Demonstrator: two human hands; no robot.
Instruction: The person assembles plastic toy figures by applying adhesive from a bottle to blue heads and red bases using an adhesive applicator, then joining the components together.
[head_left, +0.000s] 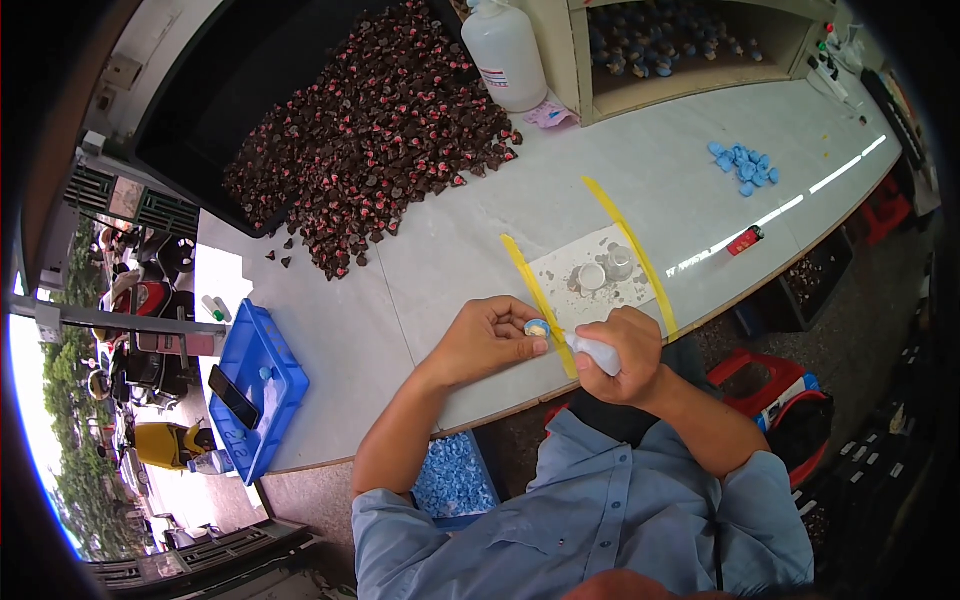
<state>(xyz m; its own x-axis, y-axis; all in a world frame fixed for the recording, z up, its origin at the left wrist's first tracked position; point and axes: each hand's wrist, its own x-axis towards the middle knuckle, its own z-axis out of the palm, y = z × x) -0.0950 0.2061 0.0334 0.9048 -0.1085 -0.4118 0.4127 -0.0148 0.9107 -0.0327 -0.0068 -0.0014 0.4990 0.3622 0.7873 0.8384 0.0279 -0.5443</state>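
Between the thumb and fingers of my left hand (482, 343) is a small round blue piece (537, 328) with a pale inside facing up. My right hand (634, 350) is wrapped round a white squeeze bottle (597, 355), its tip pointing toward the blue piece. Both hands are over the near edge of the table, close together. Just beyond them lies a stained white sheet (560, 262), with yellow tape (527, 268) along its sides. On that sheet stand a small white round cap (591, 276) and a clear shallow cup (620, 263).
A heap of dark, pink-marked pieces (380, 120) spills from a black tray (190, 120). A white jug (505, 60) stands by a cabinet (660, 98). Blue pieces (745, 165) and a red object (745, 240) lie right; a blue tray (290, 375) holds a phone (234, 397). Below sits a bin of blue bits (453, 478).
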